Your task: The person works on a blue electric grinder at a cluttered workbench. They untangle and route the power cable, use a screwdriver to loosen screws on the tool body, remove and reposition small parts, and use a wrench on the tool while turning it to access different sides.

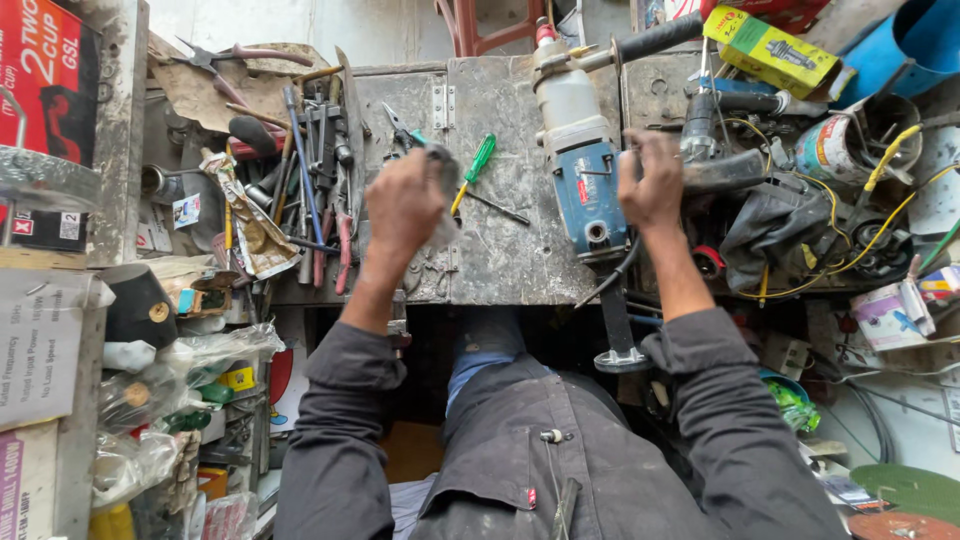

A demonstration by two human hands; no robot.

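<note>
Two hands working over metal bench (500, 240). Left hand (405, 205) clenching grey rag (445, 190). Right hand (650, 185) gripping blue rotary hammer drill (585, 170) at rear, right of rag; drill long axis running away from person, right hand nearer.

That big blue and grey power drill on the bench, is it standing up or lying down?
Lying down. The drill rests flat along the metal bench top, its side handle sticking out to the right, with the right hand beside its blue body.
</note>
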